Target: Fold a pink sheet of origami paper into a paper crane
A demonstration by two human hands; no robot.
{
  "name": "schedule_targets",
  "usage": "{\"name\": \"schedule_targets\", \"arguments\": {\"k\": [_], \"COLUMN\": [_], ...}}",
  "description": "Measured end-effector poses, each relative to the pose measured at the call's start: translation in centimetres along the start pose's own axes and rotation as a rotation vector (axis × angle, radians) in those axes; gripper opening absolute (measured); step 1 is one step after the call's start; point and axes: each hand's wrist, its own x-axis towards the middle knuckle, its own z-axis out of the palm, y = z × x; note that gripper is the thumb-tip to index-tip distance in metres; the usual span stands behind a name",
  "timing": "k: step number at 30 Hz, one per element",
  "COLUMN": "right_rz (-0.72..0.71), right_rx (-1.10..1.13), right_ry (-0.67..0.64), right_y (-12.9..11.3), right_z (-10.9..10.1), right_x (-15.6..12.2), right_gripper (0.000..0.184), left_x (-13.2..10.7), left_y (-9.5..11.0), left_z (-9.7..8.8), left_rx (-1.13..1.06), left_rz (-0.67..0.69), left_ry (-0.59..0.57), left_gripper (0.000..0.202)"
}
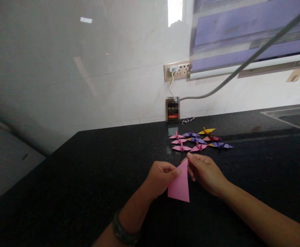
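Observation:
A sheet of pink origami paper (180, 187), partly folded to a point at its top, is held just above the dark countertop. My left hand (162, 175) grips its left side, thumb lying on the front face. At the upper right tip, my right hand (203, 169) pinches the paper between thumb and fingers. Part of the paper's upper edge is hidden by the fingers. Just beyond my hands sit several folded paper cranes: pink ones (182, 147), purple ones (220, 145) and a yellow one (206, 131).
The black countertop (100, 164) runs to the wall. A small dark box with a blurred front (172, 109) stands there, beside a braided cord (188, 120). A grey cable (224, 80) and a wall socket (177, 70) are behind. A sink rim (280, 111) is at right.

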Motion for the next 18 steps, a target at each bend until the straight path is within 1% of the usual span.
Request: {"name": "schedule_targets", "arguments": {"k": [2, 4, 6, 7, 9, 11, 15, 18], "right_rz": [-0.029, -0.034, -0.001, 0.007, 0.003, 0.002, 0.003, -0.023], "right_rx": [0.040, 0.034, -0.044, -0.069, -0.099, -0.103, -0.129, -0.147], "right_ry": [0.038, 0.033, -0.038, -0.085, -0.109, -0.077, 0.008, 0.048], "right_y": [-0.2, -0.4, -0.3, -0.3, 0.0, 0.2, 0.5, 0.3], "right_z": [-0.3, -0.4, -0.1, 0.2, 0.6, 0.8, 0.7, 0.3], "right_x": [0.2, 0.2, -0.1, -0.3, -0.6, -0.7, -0.5, -0.3], "right_gripper": [0.042, 0.037, 0.026, 0.023, 0.020, 0.022, 0.034, 0.039], "left_x": [0.1, 0.1, 0.1, 0.0, 0.0, -0.1, -0.1, -0.2], "left_y": [-0.1, -0.2, -0.1, -0.1, -0.1, -0.2, -0.2, 0.0], "left_z": [-0.1, -0.2, -0.2, -0.2, -0.2, -0.2, 0.0, 0.0], "left_rx": [-0.002, -0.002, 0.002, 0.009, 0.032, 0.040, -0.015, -0.035], "left_rz": [-0.001, 0.001, 0.002, 0.003, 0.010, 0.015, 0.008, 0.004], "left_ry": [0.016, 0.018, 0.003, -0.004, -0.016, -0.039, -0.092, -0.087], "left_gripper": [0.025, 0.025, 0.026, 0.027, 0.027, 0.028, 0.028, 0.027]}}
